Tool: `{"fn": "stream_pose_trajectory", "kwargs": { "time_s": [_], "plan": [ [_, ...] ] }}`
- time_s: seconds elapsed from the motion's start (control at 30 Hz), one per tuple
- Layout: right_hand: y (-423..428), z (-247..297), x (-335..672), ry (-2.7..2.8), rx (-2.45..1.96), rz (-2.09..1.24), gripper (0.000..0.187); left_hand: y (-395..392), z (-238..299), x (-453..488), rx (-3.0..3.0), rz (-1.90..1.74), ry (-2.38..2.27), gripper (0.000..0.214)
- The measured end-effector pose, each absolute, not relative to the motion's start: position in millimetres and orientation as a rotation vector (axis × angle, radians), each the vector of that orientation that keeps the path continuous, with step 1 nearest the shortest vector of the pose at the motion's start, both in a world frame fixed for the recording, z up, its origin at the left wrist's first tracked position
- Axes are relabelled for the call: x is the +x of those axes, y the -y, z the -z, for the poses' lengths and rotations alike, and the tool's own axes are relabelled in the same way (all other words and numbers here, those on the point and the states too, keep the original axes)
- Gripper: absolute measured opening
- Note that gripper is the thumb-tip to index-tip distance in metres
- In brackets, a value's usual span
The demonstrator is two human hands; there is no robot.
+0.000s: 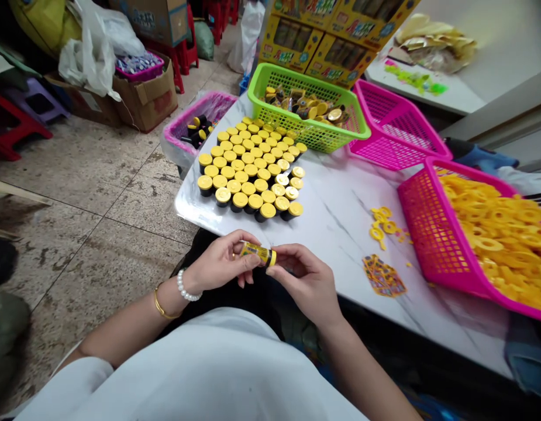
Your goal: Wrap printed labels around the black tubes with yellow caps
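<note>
Just off the table's front edge, my left hand (228,260) grips a small yellow-labelled tube (256,252) lying sideways. The fingertips of my right hand (303,275) pinch the tube's yellow cap (272,258) at its right end. Beyond my hands, many short black containers with yellow lids (248,169) stand in close rows on the white marbled table (331,204). Right of them lie a few loose yellow ring-shaped plastic pieces (378,233) and a small pile of colourful printed labels or cards (383,275).
A green basket (309,131) of wrapped yellow-lidded pieces sits at the back, before stacked yellow boxes (288,44). A pink basket (445,234) full of yellow plastic parts is at right, another pink basket (397,126) behind. Left of the table stands a lined bin (176,137).
</note>
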State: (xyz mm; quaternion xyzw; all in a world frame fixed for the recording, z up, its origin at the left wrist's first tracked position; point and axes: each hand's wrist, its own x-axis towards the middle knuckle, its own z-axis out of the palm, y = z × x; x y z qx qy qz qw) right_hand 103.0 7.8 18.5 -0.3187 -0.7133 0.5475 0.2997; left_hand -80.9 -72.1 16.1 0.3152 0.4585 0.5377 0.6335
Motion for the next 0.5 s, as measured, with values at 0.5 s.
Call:
{"fn": "stream_pose_trajectory", "kwargs": {
  "time_s": [0.5],
  "plan": [
    [-2,-11,91,1.693,-0.591,-1.589,0.011,72,-15,-68,0.514,-1.118,-0.804,0.057]
  ]
}}
